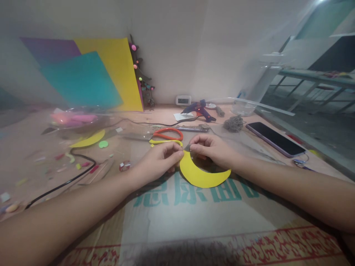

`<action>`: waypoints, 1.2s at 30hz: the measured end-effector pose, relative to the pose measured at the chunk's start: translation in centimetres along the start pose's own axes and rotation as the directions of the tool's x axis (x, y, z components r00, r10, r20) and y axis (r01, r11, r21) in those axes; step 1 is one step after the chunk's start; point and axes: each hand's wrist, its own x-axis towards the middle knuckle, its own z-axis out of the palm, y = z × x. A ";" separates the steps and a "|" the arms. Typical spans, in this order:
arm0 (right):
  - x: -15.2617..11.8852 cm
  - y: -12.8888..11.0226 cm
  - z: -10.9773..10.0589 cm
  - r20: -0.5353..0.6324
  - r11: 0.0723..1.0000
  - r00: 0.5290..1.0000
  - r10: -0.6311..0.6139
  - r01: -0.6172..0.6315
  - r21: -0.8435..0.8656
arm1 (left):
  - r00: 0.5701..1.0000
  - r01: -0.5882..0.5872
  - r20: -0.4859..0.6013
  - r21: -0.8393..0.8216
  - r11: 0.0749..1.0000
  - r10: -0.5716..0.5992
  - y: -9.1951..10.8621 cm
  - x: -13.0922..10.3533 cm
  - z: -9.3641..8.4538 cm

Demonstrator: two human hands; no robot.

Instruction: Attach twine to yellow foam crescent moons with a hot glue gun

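Note:
A yellow crescent (203,177) hangs just above the printed sheet on the table, its upper left tip at my fingertips. My left hand (169,157) pinches that tip between thumb and fingers. Close beside it, on the right, my right hand (205,147) is closed in a pinch on a small dark piece (187,147) at the same tip; what exactly this piece is I cannot make out. Scissors (168,135) with one red and one yellow handle lie right behind my left hand.
Behind are a glue gun (199,109), a twine ball (233,123) and a small clock (183,100). A phone (276,139) lies at the right. Coloured sheets (83,81) lean on the wall. A yellow offcut (88,139), a black cable (66,181) and scraps lie left.

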 end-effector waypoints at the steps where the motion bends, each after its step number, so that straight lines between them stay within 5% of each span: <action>1: 0.0 0.0 0.0 0.001 1.000 1.000 0.003 -0.003 -0.006 | 1.000 0.000 -0.003 0.006 1.000 0.000 0.0 0.0 0.0; 13: -0.2 -0.6 0.6 0.017 0.987 0.991 0.136 -0.134 -0.086 | 0.999 -0.035 -0.036 0.104 0.994 0.039 0.4 -0.2 0.1; 19: -0.3 -0.4 0.5 0.045 0.988 0.992 0.115 -0.110 -0.111 | 0.999 -0.037 -0.029 0.187 0.982 0.043 0.6 -0.2 0.1; 36: -0.3 -0.2 0.5 0.063 0.998 0.996 0.061 -0.059 -0.021 | 1.000 -0.026 0.001 0.074 0.997 0.026 0.3 0.0 0.0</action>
